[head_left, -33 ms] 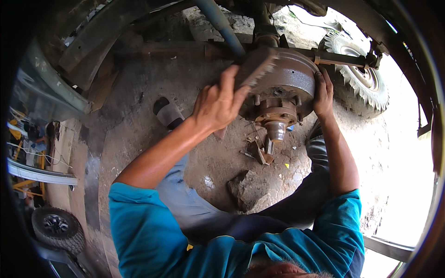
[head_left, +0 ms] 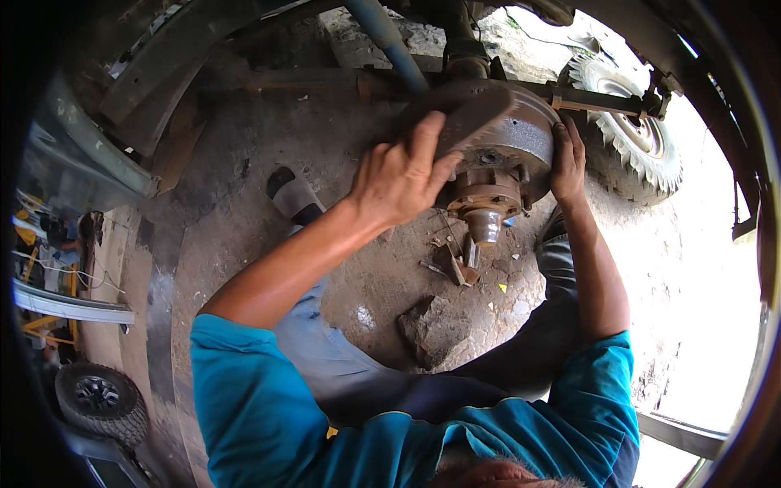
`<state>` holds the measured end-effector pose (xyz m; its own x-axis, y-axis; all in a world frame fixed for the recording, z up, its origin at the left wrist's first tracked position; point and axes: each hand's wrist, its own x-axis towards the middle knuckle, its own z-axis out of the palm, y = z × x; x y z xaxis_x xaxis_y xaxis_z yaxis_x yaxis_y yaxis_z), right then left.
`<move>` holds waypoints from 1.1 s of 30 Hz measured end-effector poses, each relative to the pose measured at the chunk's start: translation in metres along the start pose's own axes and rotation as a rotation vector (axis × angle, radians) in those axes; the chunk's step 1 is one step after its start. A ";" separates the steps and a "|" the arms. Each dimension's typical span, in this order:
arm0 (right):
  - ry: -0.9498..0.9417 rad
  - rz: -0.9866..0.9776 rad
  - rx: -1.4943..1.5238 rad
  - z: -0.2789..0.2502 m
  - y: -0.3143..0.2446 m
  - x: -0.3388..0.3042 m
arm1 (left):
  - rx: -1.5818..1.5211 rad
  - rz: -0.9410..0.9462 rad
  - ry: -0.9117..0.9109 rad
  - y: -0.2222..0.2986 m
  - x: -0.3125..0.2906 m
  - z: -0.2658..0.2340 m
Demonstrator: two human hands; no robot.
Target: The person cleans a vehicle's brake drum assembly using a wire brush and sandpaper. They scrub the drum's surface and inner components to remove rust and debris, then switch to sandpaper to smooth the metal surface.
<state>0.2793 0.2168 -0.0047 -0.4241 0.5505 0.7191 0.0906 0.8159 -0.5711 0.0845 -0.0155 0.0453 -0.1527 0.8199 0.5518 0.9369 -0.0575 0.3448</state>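
My left hand [head_left: 405, 175] is closed round the near end of a dark wire brush [head_left: 482, 115], slightly blurred, with bristles along its lower edge. It slants across the face of a rusty brake drum [head_left: 533, 134], which has a shiny worn band. My right hand [head_left: 569, 159] grips the drum's right side, its fingers bent over the rim and partly hidden. Below the brush, the hub [head_left: 488, 195] with its studs and a bright metal end sticks out toward me. Part of the drum's left side is hidden by the brush and my left hand.
An axle beam [head_left: 325, 81] and a blue-grey rod [head_left: 386, 41] run behind the drum. At far right leans a large tyre [head_left: 630, 130]. A rough stone [head_left: 435, 329] and a rusty metal piece [head_left: 455, 264] lie on the ground between my legs.
My left hand has moved the wire brush right and slightly up across the drum. My right hand stays in place on the drum's side.
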 end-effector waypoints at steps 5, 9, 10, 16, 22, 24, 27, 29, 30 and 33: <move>-0.052 0.169 0.106 -0.005 -0.013 0.004 | 0.109 0.060 0.121 -0.040 -0.034 0.008; -0.010 -0.007 0.036 0.001 0.004 0.000 | 0.066 -0.035 0.061 -0.043 -0.046 -0.006; 0.026 -0.143 -0.088 0.001 0.008 -0.001 | -0.010 -0.021 0.055 -0.034 -0.034 0.003; -0.044 0.025 -0.053 -0.005 0.004 -0.003 | 0.300 0.044 -0.103 0.036 0.029 -0.005; -0.024 -0.042 -0.025 0.000 0.006 -0.001 | 0.226 0.080 0.182 -0.039 -0.048 -0.006; 0.012 -0.046 -0.054 -0.001 0.004 -0.002 | 0.240 0.025 0.052 -0.009 -0.013 -0.006; 0.044 -0.084 -0.077 0.000 0.001 -0.002 | 0.299 0.039 -0.062 0.025 0.030 -0.016; -0.014 0.123 0.063 -0.005 -0.009 0.001 | 0.291 0.077 -0.060 0.021 0.027 -0.012; -0.041 0.224 0.142 -0.006 -0.012 0.001 | 0.273 0.086 -0.038 0.003 0.008 -0.013; -0.016 -0.038 -0.031 -0.003 0.001 0.000 | 0.232 0.092 0.045 -0.048 -0.057 -0.014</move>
<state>0.2819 0.2179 -0.0039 -0.4419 0.5160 0.7338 0.1022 0.8416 -0.5303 0.0433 -0.0673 0.0081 -0.0727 0.7906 0.6081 0.9938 0.0057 0.1114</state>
